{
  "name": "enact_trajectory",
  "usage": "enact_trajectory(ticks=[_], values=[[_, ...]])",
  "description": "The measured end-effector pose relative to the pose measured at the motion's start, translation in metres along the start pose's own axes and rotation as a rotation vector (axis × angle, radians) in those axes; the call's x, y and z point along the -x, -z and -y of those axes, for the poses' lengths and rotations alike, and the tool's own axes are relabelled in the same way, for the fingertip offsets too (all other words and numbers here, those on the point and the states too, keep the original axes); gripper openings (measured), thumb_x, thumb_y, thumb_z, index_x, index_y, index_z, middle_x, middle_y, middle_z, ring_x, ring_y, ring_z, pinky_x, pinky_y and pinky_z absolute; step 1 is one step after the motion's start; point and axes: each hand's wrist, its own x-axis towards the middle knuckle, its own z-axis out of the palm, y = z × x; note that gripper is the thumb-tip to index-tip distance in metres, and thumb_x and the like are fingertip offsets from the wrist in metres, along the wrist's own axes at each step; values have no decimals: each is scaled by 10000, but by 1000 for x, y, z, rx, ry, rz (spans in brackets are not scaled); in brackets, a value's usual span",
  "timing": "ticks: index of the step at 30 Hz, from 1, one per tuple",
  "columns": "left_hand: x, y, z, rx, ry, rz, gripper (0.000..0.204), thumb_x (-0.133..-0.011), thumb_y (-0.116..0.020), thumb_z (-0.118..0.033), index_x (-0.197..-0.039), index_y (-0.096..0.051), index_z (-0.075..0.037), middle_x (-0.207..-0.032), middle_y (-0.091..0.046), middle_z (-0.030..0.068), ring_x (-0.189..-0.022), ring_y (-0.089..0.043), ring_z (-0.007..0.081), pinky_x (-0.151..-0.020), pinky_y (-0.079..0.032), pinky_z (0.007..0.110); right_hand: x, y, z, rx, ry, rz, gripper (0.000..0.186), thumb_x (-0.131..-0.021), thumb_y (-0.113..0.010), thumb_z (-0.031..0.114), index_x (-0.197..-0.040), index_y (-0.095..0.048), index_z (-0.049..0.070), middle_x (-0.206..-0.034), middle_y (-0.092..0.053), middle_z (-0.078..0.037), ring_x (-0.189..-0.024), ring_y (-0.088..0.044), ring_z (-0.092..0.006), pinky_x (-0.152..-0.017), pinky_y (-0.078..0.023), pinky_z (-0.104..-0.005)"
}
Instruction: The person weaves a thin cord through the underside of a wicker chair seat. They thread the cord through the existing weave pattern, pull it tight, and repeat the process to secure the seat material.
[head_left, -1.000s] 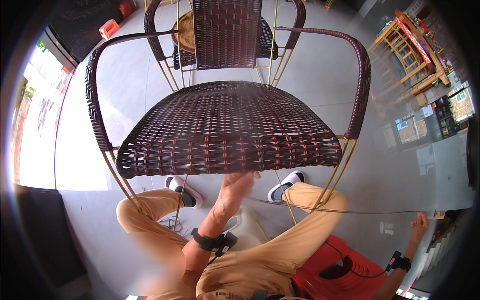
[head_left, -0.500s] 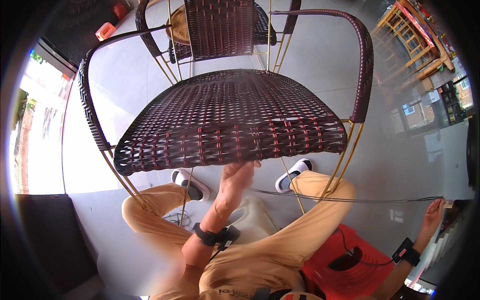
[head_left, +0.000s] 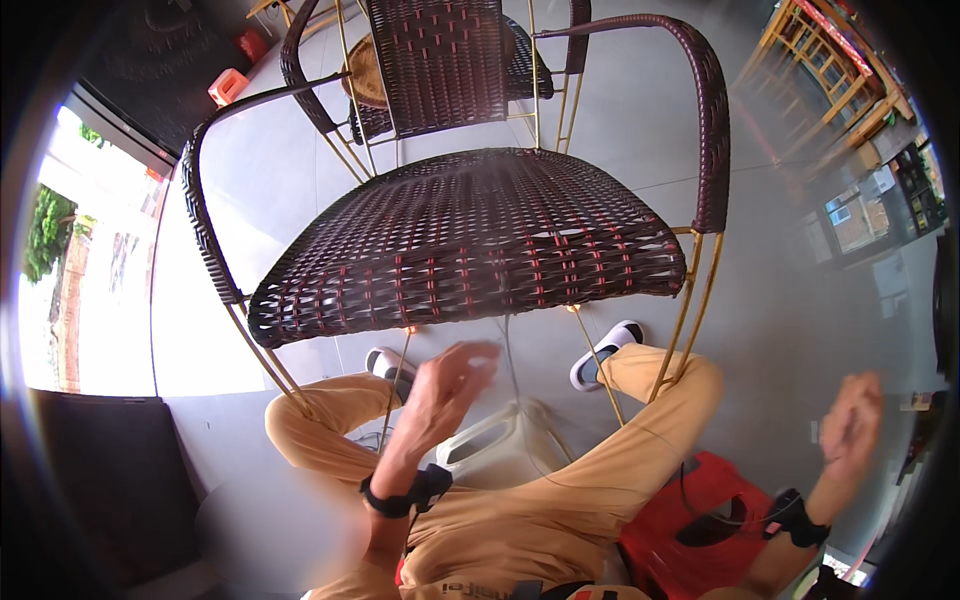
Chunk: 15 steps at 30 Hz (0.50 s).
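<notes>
A woven dark brown and red chair seat (head_left: 470,240) on gold tube legs (head_left: 688,300) stands in front of me. A thin strand (head_left: 509,338) hangs from its front edge. My left hand (head_left: 455,385) is just below that edge, beside the strand, fingers bent and blurred. My right hand (head_left: 850,425) is out to the right, smeared by motion. I cannot make out whether either holds anything. A pale plastic jug (head_left: 485,445) lies between my legs (head_left: 650,450).
A second woven chair (head_left: 435,70) with a round tan piece (head_left: 365,70) is behind. A red stool (head_left: 730,560) is at lower right, wooden frames (head_left: 820,70) at upper right, a dark panel (head_left: 100,470) at lower left, a bright doorway (head_left: 100,280) at left.
My left hand has come down and left, away from the seat's underside. My right hand has moved slightly inward. The strand, stretched sideways earlier, now hangs slacker.
</notes>
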Motion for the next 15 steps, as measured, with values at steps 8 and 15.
enact_trajectory(ticks=[8, 15], values=[[-39, 10, -85, -623, -627, -513, 238, -713, -642, 4, -950, -631, -9, -894, -571, 111, -837, -543, 272, -723, -454, 335, 41, -126, -113, -2, -619, 690, 55, -830, -537, 38, -796, -559, 0, -617, -527, -22, -487, -452, -36, -421, -378, -182], [-56, 16, -81, -677, -548, -453, 137, -697, -662, -51, -831, -636, -36, -826, -551, 80, -816, -535, 264, -702, -446, 356, 67, -151, -150, -150, -702, 761, 47, -838, -521, 2, -809, -556, -10, -658, -531, -44, -528, -460, -49, -458, -417, -196]])
